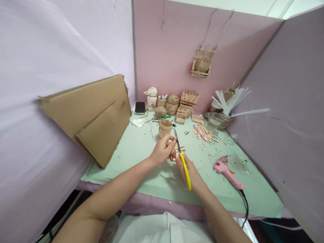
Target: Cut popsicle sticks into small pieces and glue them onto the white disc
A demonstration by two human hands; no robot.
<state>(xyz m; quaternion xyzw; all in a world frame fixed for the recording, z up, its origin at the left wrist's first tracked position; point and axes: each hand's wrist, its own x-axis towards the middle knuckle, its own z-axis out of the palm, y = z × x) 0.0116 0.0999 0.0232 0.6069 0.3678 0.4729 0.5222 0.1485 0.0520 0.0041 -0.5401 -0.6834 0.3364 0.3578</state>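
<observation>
Yellow-handled scissors (186,171) are in my right hand (191,172), their blades pointing away from me. My left hand (164,148) is closed just left of the blades, its fingers pinched on a small piece that looks like a wooden stick; most of it is hidden. Right behind my left hand stands a round cup made of craft sticks (165,128). Below the blades, partly covered by my hands, lie a few light wooden stick pieces (180,148) on the green tabletop (149,182).
A pink glue gun (229,173) with a black cord lies at the right. Loose craft sticks (206,133) and a pink pen (200,133) are behind it. Twine balls (161,111), a white bottle (152,99) and a phone (140,107) line the back. Cardboard (98,125) leans at left.
</observation>
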